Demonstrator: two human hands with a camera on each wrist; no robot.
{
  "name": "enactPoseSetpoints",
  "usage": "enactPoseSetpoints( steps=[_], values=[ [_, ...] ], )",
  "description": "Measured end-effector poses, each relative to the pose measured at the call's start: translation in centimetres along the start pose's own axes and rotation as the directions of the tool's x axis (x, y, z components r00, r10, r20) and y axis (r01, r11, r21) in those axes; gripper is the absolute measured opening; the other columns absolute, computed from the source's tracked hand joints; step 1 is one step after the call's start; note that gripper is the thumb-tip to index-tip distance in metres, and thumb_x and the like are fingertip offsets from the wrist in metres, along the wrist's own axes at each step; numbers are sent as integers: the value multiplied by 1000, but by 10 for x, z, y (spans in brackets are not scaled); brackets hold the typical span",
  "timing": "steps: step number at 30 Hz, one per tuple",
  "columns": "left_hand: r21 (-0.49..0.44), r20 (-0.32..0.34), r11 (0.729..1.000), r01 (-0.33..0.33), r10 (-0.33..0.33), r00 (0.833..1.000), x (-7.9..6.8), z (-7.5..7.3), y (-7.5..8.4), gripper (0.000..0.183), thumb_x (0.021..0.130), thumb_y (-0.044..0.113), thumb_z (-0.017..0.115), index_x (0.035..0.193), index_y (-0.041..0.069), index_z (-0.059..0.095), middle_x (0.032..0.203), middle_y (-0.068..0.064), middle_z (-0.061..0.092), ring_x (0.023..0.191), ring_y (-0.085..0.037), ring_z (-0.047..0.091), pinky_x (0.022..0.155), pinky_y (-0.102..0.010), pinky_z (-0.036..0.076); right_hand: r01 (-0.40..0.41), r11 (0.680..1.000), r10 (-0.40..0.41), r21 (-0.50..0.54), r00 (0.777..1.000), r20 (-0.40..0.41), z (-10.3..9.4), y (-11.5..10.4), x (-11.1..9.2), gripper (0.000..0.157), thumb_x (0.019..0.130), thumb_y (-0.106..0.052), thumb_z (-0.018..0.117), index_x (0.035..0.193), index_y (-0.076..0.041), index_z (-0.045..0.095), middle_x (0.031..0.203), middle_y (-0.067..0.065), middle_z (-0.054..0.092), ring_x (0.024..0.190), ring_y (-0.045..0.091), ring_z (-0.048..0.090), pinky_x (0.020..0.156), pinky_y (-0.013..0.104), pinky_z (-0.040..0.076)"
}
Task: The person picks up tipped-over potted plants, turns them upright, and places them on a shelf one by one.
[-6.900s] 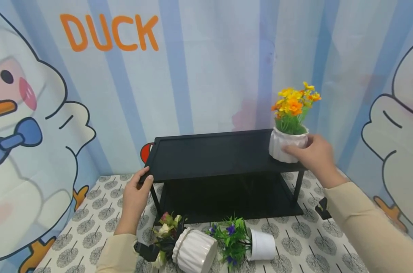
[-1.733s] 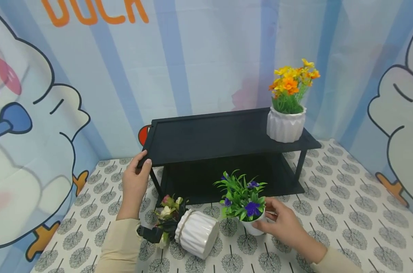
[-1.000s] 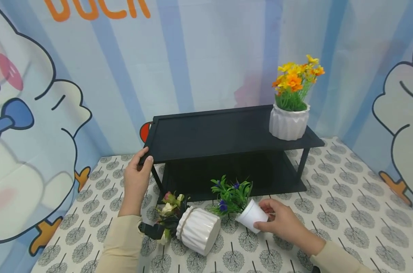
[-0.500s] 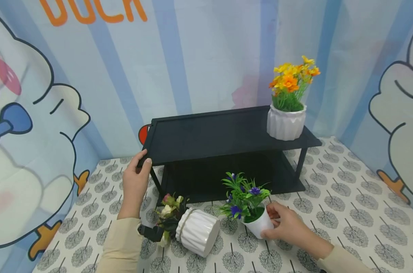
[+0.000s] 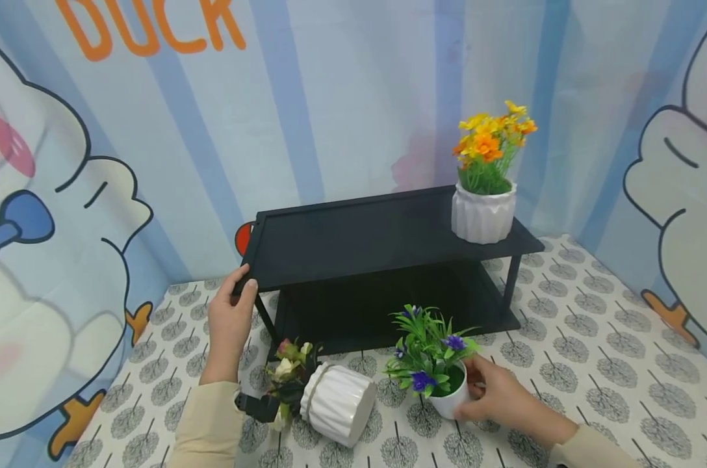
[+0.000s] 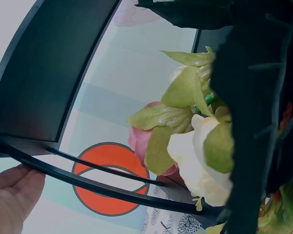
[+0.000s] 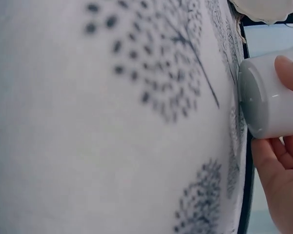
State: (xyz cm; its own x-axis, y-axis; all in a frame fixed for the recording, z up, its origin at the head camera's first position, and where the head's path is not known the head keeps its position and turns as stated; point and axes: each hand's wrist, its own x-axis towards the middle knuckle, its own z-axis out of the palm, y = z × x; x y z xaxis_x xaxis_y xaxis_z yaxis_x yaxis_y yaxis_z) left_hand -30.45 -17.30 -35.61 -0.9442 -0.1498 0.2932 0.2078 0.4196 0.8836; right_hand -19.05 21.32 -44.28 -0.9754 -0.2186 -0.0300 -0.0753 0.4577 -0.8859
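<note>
With thumb and fingers my right hand grips the small white pot of a purple-flowered plant, close over the cloth in front of the black two-tier shelf. The pot is nearly upright; its smooth base shows in the right wrist view. My left hand pinches the upper tier's front left corner, and in the left wrist view its fingertips touch the black frame. A fluted white pot of cream and pink flowers lies on its side left of the held plant.
A white pot of yellow and orange flowers stands on the shelf's upper right end. Below it is a dark lower tier. The tree-print cloth covers the table, and a duck-print curtain hangs behind.
Earlier my right hand held the yellow-flowered pot on the shelf while the purple-flowered plant lay on its side. Since then it gripped that plant, tilted it left and turned it upright. My left hand stayed.
</note>
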Motion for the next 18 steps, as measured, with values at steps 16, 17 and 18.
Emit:
enactPoseSetpoints(
  steps=[16,17,18],
  values=[
    [-8,-6,1000,0,0,1000,-2,0,0,52,93,49,46,140,26,43,147,-5,34,124,-31,45,94,-49,40,-79,952,31,296,987,160,-3,18,1,97,68,-5,79,136,20,15,131,35,40,121,41,46,89,32,48],
    [-7,-7,1000,-2,2,1000,-2,0,1,52,93,49,46,140,26,43,147,-5,35,124,-31,45,94,-49,40,-75,956,29,284,987,160,-4,18,1,96,69,-6,79,136,21,15,131,35,41,120,41,47,89,32,48],
    [-7,-9,1000,-2,2,1000,-1,0,1,52,93,49,46,139,26,44,147,-5,35,124,-30,45,94,-49,40,-76,961,34,264,987,160,-4,18,1,93,68,-7,79,134,21,20,121,34,49,112,39,55,85,31,50]
  ],
)
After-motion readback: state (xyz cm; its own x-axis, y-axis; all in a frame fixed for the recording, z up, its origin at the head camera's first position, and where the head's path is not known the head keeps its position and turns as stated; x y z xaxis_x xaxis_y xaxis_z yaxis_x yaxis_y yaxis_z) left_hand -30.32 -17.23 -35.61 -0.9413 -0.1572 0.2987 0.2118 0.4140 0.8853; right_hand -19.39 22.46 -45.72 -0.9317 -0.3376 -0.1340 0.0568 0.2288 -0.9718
